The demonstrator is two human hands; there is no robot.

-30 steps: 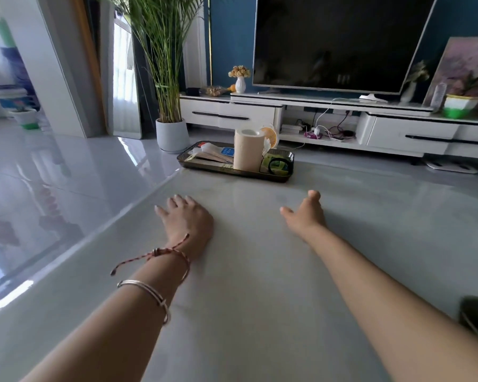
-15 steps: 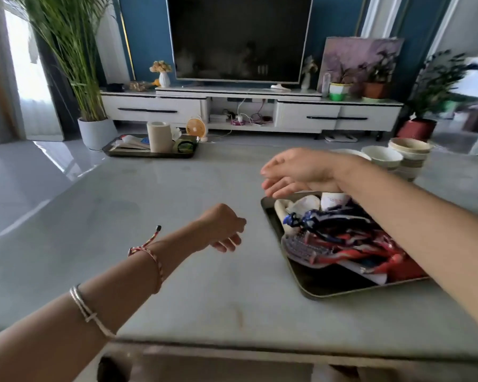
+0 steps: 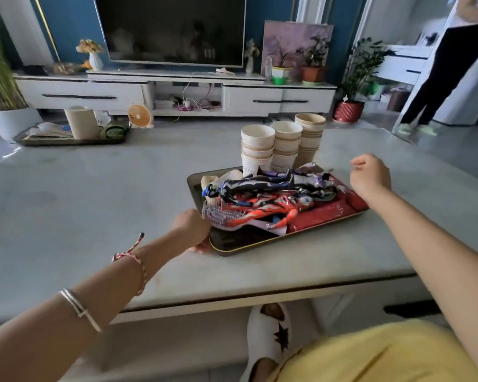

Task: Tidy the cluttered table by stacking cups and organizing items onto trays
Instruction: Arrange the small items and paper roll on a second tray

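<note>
**Left hand on the tray corner, right fist beside it**

Far off to the left of the near tray (image 3: 249,247), at the table's back corner, sits the far tray (image 3: 66,142). A paper roll (image 3: 81,122) stands upright in it, and there's a small orange fan (image 3: 139,114) just past its right end. Between there and the near tray lies a wide run of bare table (image 3: 94,194), nothing in the way.

Now the left hand (image 3: 192,230): it's at the near tray's front-left corner, fingers curled round the rim and fingertips tucked under the edge.

On the near tray itself, a spiky comb (image 3: 218,215) lies at the left end, closest to that hand. Toy figures (image 3: 260,186) are piled lengthwise across the middle, and a red packet (image 3: 323,213) lies under them toward the right end.

At the near tray's back stand three cup stacks (image 3: 286,144), upright in a tight row. Whether the leftmost stands inside the rim or just behind it, I can't tell.

Just right of the near tray, the right hand (image 3: 370,176) hovers over the table, curled into a loose fist with nothing visible in it.

As for edges, the near tray's front rim lies near the table's front edge, with a strip of bare top between. More bare top opens to the tray's right. Under the table edge in front of the near tray there's a slippered foot (image 3: 268,334). Far behind and right of the near tray, a standing person (image 3: 447,73) is on the floor, well apart from the table.
</note>
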